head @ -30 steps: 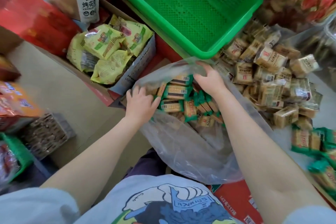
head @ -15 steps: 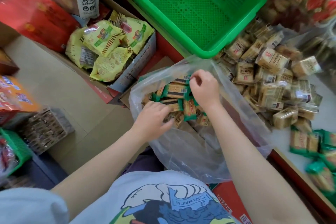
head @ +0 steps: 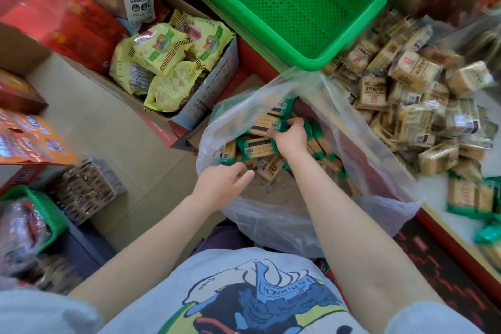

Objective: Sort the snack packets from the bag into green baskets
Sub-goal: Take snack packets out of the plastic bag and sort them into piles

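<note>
At the bottom of the frame a grey printed T-shirt (head: 244,293) fills the view, both bare forearms reaching up from it into a clear plastic bag (head: 271,214) at centre. The left hand (head: 221,184) sits at the bag's near rim, fingers loosely curled over the green-edged snack packets (head: 257,148); whether it has hold of one I cannot tell. The right hand (head: 290,138) is deeper in — its fingers curled round a clutch of those packets.

Judging by the layout, the sort is barely begun: the bag looks well stocked, and the big green basket (head: 311,62) at top centre shows only bare mesh.

Right of the bag, a heap of tan wrapped packets (head: 414,106) lies on a pale counter (head: 439,198) with a red edge, more green packets at far right. Left of centre, tan floor and an open carton of yellow snack bags (head: 162,62); red boxes (head: 54,19) at upper left, a smaller filled green basket (head: 51,214) at lower left.
</note>
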Demonstrator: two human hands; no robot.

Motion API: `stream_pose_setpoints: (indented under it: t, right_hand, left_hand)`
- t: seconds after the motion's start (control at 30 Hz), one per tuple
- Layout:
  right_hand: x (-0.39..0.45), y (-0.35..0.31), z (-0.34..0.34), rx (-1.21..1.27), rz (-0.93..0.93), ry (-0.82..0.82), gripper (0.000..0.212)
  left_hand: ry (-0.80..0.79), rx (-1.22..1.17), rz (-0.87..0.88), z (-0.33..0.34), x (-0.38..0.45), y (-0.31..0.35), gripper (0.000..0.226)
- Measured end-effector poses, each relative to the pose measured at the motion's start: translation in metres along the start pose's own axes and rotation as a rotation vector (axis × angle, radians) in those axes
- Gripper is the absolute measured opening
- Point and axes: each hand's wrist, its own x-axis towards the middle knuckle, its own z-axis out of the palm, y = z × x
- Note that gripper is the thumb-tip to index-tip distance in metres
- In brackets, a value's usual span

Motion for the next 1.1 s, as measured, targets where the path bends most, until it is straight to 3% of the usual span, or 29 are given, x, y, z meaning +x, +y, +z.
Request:
stream_pose_setpoints:
  t: [0.07,0.17,0.27,0.37,0.47,0.53,0.63,0.8,0.97,1.03,1.1]
  right_hand:
    - [-0.003,0.006,-0.002,0.08,0.058,-0.053,0.051]
    - [-0.018,0.016,-0.017,0.162,0.08,-0.098,0.029]
    - [-0.046,0.031,-0.048,0.309,0.082,-0.052,0.013]
    - [-0.078,0.058,-0.089,0.473,0.057,-0.039,0.021]
    - [-0.115,0.09,-0.135,0.586,-0.091,-0.04,0.028]
    - [-0.14,0.111,-0.167,0.572,-0.17,-0.059,0.032]
    - [-0.168,0.152,-0.211,0.58,-0.184,-0.072,0.032]
    - [-0.188,0.227,-0.266,0.81,-0.038,0.18,0.04]
    - [-0.208,0.285,-0.318,0.72,0.09,0.152,0.02]
    - [-0.209,0.308,-0.333,0.696,0.159,0.228,0.023]
    - [-0.205,0.326,-0.352,0.721,0.242,0.339,0.026]
  left_hand:
    - [-0.041,0.05,-0.04,0.001,-0.006,-0.003,0.044]
    - [-0.032,0.073,-0.057,0.002,-0.009,0.003,0.04]
    - [0.036,-0.111,-0.073,-0.001,-0.008,0.026,0.033]
    - [0.024,-0.64,-0.247,-0.009,0.0,0.077,0.036]
    - [-0.196,-1.285,-0.443,-0.016,0.004,0.146,0.039]
    - [-0.298,-1.407,-0.406,-0.01,0.003,0.187,0.042]
    - [-0.357,-1.334,-0.286,0.015,-0.001,0.245,0.032]
    - [-0.394,-1.148,-0.093,0.068,-0.004,0.333,0.042]
    - [-0.468,-1.011,0.032,0.122,-0.006,0.402,0.035]
    - [-0.322,-0.714,0.121,0.145,-0.001,0.415,0.034]
    - [-0.154,-0.187,0.296,0.163,0.008,0.414,0.044]
